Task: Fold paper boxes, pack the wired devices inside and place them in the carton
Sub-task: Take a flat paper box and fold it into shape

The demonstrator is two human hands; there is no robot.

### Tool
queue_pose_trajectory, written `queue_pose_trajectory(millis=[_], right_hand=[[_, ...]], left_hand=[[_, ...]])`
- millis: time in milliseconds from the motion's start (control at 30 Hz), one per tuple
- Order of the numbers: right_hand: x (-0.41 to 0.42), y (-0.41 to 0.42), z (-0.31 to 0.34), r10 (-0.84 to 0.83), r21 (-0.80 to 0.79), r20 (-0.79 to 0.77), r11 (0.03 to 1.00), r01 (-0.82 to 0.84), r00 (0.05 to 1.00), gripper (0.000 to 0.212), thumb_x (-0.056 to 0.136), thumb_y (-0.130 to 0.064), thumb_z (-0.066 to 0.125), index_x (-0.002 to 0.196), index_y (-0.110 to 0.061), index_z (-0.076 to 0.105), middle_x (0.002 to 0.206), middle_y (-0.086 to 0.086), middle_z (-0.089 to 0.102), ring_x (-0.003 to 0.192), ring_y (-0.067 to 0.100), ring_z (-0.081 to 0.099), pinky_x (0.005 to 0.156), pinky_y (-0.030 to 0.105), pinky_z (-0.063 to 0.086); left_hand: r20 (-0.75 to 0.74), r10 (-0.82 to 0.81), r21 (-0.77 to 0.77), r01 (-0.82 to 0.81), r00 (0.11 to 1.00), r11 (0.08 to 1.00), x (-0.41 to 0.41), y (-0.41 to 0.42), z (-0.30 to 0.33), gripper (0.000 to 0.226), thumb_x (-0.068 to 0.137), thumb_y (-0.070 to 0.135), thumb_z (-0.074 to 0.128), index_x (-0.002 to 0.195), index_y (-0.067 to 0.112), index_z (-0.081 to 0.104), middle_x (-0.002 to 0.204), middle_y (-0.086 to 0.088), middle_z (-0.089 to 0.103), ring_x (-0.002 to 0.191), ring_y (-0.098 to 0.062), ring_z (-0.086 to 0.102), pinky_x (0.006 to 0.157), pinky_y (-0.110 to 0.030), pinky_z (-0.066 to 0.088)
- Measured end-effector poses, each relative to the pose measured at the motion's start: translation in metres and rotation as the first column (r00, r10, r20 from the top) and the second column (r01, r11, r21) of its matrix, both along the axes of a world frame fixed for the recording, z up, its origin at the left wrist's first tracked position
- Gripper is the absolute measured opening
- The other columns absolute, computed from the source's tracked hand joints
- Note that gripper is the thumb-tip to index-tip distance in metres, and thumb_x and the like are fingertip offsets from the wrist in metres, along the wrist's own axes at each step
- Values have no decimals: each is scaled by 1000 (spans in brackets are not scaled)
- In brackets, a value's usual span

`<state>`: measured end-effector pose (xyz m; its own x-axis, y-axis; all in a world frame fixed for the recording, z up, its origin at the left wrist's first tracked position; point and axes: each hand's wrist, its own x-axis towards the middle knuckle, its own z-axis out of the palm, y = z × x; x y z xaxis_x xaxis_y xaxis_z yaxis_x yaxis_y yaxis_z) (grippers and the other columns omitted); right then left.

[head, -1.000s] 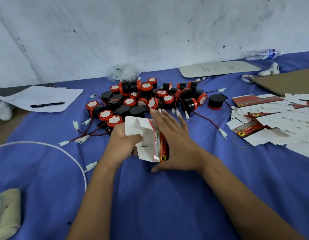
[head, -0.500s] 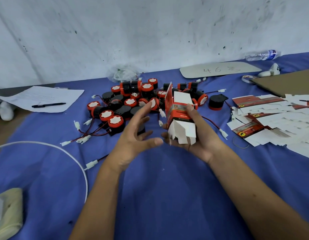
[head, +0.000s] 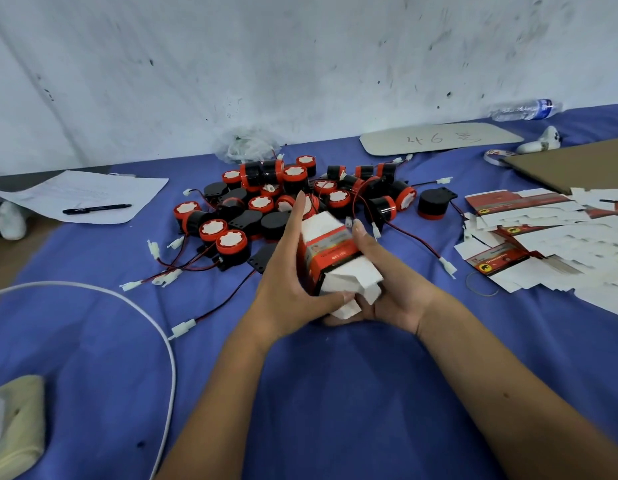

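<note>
Red-and-white paper box sat between your palms above the blue cloth — your left hand curled round its left side, thumb pressing the white flaps, your right hand cupping it from beneath. Wired devices lay heaped just beyond.

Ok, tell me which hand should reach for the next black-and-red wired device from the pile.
Left, probably. The left hand grips the red-and-white paper box only along its side, nearest the pile of black-and-red wired devices. The right hand cradles the box from below, so it should keep holding.
</note>
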<state>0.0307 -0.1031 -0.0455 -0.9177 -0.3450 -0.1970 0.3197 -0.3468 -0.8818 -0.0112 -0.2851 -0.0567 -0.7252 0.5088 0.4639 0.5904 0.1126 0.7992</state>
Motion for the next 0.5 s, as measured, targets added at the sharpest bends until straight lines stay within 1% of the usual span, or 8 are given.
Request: queue_pose_trajectory(millis=[67, 100, 167, 200, 267, 367, 433, 500], right_hand=[[0, -2, 1, 15, -13, -55, 1000, -16, 998, 82, 66, -84, 64, 130, -32, 67, 132, 14, 67, 116, 45, 65, 87, 58, 58], [-1, -3, 2, 16, -18, -86, 1000, -17, 996, 91, 64, -85, 65, 140, -36, 57, 134, 12, 65, 114, 49, 64, 82, 55, 59], [-1, -3, 3, 13, -20, -170, 1000, -17, 985, 94, 67, -80, 70, 150, -48, 39, 139, 6, 62, 104, 49, 67, 75, 48, 61], [0, -3, 3, 0, -9, -223, 1000, -2, 975, 89, 72, -74, 72, 150, -51, 36, 140, 3, 61, 98, 44, 69, 72, 45, 61], [0, -3, 1, -56, 19, -318, 998, 66, 947, 76, 82, -61, 72, 149, -51, 38, 141, 3, 60, 93, 36, 69, 69, 41, 62], [-1, -2, -1, -143, 63, -361, 982, 177, 922, 64, 88, -46, 70, 146, -49, 44, 142, 0, 58, 109, 29, 68, 66, 39, 61], [-1, 0, -1, -137, 77, -360, 981, 175, 923, 65, 87, -39, 71, 147, -46, 45, 144, -3, 57, 111, 27, 67, 66, 38, 59], [-1, 3, -2, -91, 64, -383, 990, 124, 919, 67, 89, -28, 69, 149, -42, 43, 147, -3, 54, 109, 28, 68, 67, 38, 59]], left_hand=[[5, 74, 55, -74, 997, 996, -1, 2, -1, 115, 76, 39, 87, 162, 45, 11, 161, 30, 29, 144, 3, 40, 108, -21, 45], [25, 112, 111, -115, 993, 987, -2, 3, -1, 107, 79, 39, 84, 162, 41, 17, 157, 33, 33, 142, 6, 41, 104, -15, 45], [127, 136, 262, -165, 983, 951, -4, 3, -2, 91, 83, 38, 78, 159, 36, 28, 149, 36, 42, 138, 4, 46, 98, -17, 50], [187, 117, 331, -175, 975, 927, -5, 3, -2, 85, 85, 38, 77, 157, 36, 32, 147, 34, 46, 137, 1, 49, 97, -22, 53], [253, 68, 402, -169, 965, 900, -4, 4, -1, 76, 86, 37, 75, 153, 39, 38, 145, 28, 51, 135, -6, 53, 96, -29, 55], [293, -5, 394, -115, 956, 912, 3, 9, 1, 72, 86, 39, 72, 150, 43, 39, 147, 22, 51, 134, -7, 54, 93, -27, 55], [320, -44, 357, -77, 947, 931, 8, 13, 0, 71, 88, 40, 69, 150, 44, 36, 152, 14, 49, 133, -5, 54, 92, -25, 55], [355, -68, 341, -62, 932, 938, 11, 16, 0, 64, 92, 36, 66, 147, 45, 35, 150, 8, 52, 128, -5, 58, 91, -23, 55]])
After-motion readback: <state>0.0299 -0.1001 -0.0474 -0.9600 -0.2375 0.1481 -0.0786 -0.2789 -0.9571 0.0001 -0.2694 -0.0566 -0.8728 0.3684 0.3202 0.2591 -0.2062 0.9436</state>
